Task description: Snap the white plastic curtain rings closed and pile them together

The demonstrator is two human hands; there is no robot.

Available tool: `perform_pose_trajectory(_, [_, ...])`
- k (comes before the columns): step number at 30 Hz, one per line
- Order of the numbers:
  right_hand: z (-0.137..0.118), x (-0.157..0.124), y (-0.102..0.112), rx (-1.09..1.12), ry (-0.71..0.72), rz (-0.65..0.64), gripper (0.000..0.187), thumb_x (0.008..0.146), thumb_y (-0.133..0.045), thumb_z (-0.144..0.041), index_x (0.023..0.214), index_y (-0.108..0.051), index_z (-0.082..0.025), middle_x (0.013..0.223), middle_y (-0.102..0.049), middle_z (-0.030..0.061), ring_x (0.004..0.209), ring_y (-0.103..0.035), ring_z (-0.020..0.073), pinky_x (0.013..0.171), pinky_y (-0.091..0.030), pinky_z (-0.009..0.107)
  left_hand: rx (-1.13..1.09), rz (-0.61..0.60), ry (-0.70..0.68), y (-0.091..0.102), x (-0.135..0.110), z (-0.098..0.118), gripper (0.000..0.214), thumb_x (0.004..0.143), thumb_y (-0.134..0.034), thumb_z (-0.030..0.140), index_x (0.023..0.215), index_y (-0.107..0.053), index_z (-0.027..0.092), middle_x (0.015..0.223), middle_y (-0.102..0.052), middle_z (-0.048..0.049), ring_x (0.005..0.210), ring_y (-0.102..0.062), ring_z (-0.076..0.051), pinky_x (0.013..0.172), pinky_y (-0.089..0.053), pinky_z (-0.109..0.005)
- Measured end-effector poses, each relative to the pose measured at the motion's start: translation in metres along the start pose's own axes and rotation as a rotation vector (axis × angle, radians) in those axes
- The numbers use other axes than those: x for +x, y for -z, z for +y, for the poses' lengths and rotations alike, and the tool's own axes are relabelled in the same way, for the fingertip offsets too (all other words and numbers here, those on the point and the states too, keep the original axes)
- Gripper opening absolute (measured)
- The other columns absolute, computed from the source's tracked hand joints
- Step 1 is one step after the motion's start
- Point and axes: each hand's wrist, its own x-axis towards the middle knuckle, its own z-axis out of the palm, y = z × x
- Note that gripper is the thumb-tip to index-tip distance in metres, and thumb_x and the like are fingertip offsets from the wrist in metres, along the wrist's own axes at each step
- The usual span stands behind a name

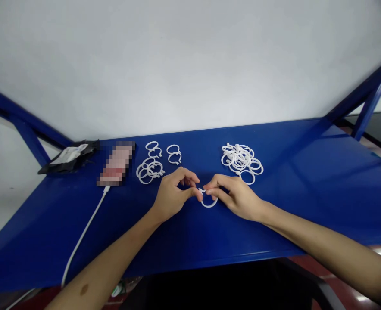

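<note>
Between my hands, just above or on the blue tabletop, is a white plastic curtain ring (pixel 209 206) with its clasp end up. My right hand (pixel 237 196) pinches the ring near the clasp with thumb and forefinger. From the other side, my left hand (pixel 174 193) has its thumb against the ring's left edge, its fingers curled above. Whether the clasp is fastened cannot be made out. Beyond my left hand lie several similar rings (pixel 145 175), some overlapping, and a joined-looking pair (pixel 174 149). A heaped pile of rings (pixel 238 158) lies beyond my right hand.
A phone-like device (pixel 116 163), blurred out, lies at the left with a white cable (pixel 83 234) running over the front edge. Behind it sits a black plastic packet (pixel 72 157). The blue table (pixel 307 172) meets a pale wall, with blue frame struts (pixel 371 107) at both sides.
</note>
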Motion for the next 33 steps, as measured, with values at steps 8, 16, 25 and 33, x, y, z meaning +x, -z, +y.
perform_pose_trajectory(8, [0.008, 0.003, -0.003, -0.135, 0.057, 0.02, 0.017, 0.102, -0.048, -0.024, 0.099, -0.064, -0.02, 0.091, -0.07, 0.004, 0.08, -0.066, 0.0152, 0.073, -0.054, 0.029, 0.275, -0.057, -0.138, 0.004, 0.005, -0.008, 0.023, 0.082, -0.074, 0.044, 0.08, -0.066, 0.023, 0.069, -0.064, 0.0019, 0.071, -0.058, -0.016, 0.069, -0.048, -0.03])
perform_pose_trajectory(16, [0.024, 0.013, 0.03, -0.524, 0.097, 0.37, 0.019, 0.101, -0.049, -0.025, 0.103, -0.068, -0.02, 0.101, -0.065, 0.0091, 0.089, -0.065, 0.02, 0.078, -0.055, 0.036, 0.892, -0.041, -0.149, 0.032, 0.024, -0.034, 0.034, 0.098, -0.051, 0.023, 0.131, -0.06, 0.02, 0.118, -0.067, -0.0108, 0.107, -0.052, -0.03, 0.096, -0.043, -0.045])
perform_pose_trajectory(25, [0.056, 0.015, 0.068, -0.946, -0.108, 0.472, 0.027, 0.097, -0.049, -0.024, 0.114, -0.068, -0.015, 0.096, -0.066, 0.0147, 0.088, -0.057, 0.0278, 0.074, -0.051, 0.043, 0.924, -0.144, -0.144, 0.038, 0.027, -0.042, 0.024, 0.096, -0.056, 0.022, 0.113, -0.072, 0.027, 0.105, -0.073, -0.0075, 0.103, -0.053, -0.03, 0.088, -0.04, -0.045])
perform_pose_trajectory(33, [0.035, 0.014, 0.051, -0.891, 0.027, 0.481, 0.028, 0.099, -0.05, -0.028, 0.12, -0.066, -0.018, 0.105, -0.064, 0.0141, 0.097, -0.053, 0.0293, 0.084, -0.051, 0.048, 0.633, -0.067, -0.251, 0.032, 0.022, -0.016, 0.013, 0.097, -0.058, 0.024, 0.099, -0.071, 0.025, 0.096, -0.075, -0.0021, 0.095, -0.058, -0.023, 0.089, -0.045, -0.04])
